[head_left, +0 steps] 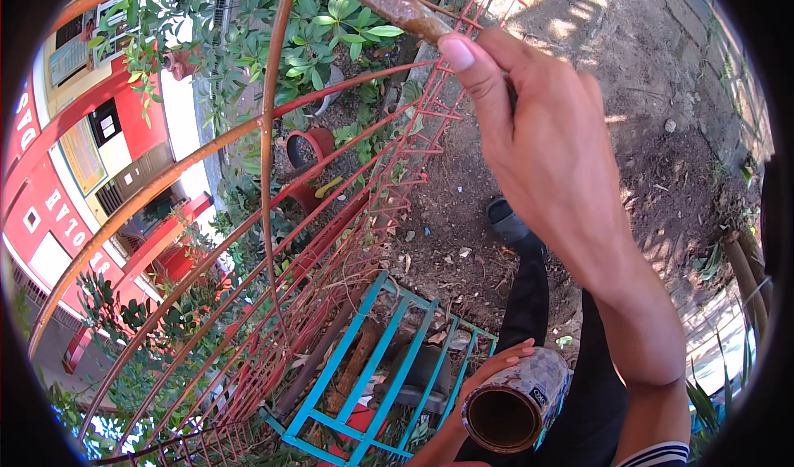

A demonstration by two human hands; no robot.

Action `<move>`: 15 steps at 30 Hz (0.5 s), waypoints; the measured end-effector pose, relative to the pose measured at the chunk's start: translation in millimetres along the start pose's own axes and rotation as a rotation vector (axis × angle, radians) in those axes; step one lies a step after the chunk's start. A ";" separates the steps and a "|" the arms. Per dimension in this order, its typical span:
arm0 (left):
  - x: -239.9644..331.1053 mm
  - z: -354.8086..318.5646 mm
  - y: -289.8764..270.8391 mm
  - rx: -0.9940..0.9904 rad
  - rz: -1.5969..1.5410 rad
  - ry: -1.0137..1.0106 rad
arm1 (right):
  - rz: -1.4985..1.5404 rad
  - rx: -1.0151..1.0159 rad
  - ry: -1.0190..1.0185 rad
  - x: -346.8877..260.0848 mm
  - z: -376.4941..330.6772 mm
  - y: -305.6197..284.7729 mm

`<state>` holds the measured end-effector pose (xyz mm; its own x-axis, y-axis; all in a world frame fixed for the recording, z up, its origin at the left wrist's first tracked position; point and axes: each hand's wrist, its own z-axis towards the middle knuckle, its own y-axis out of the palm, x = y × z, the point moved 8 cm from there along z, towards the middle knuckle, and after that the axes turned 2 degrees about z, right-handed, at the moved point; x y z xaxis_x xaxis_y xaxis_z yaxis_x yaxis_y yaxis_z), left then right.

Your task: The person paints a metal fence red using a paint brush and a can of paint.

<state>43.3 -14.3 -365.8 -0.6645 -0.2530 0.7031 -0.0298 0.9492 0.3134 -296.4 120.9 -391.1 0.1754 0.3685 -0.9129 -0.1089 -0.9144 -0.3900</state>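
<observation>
My right hand [538, 128] is raised at the upper middle. Its thumb and fingers pinch the narrow end of what looks like a paintbrush [380, 0], smeared in glossy brown; its far end is hidden past the top edge. Low in the picture, my left hand [488, 372] wraps round the side of a paint can [542, 376], stained and tilted with its mouth toward me. The inside of the can is dark brown. Curved metal bars [267, 136] of a fence, partly brown and partly red, stand to the left of the brush.
A teal metal frame [376, 359] lies beside my legs, below the red lattice fence [430, 107]. Behind the bars are leafy plants and a red pot [321, 142]. My shoe [506, 219] rests on bare soil [463, 177]. A red and white building [83, 194] stands left.
</observation>
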 end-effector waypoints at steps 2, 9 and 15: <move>-0.2 -2.7 -4.2 -0.004 -0.004 -0.008 | 0.044 -0.108 0.112 1.1 -7.6 5.8; 1.3 -0.5 -5.3 -0.111 -0.019 0.051 | -0.016 -0.310 0.084 10.2 -46.6 14.7; 12.6 -5.5 -22.5 -0.077 0.100 0.079 | -0.032 -0.061 0.103 9.0 -47.6 2.1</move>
<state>39.7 -39.8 -360.5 -0.6001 -0.1747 0.7806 0.0928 0.9541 0.2849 -248.5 114.3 -394.4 0.2774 0.3810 -0.8820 -0.0429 -0.9122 -0.4076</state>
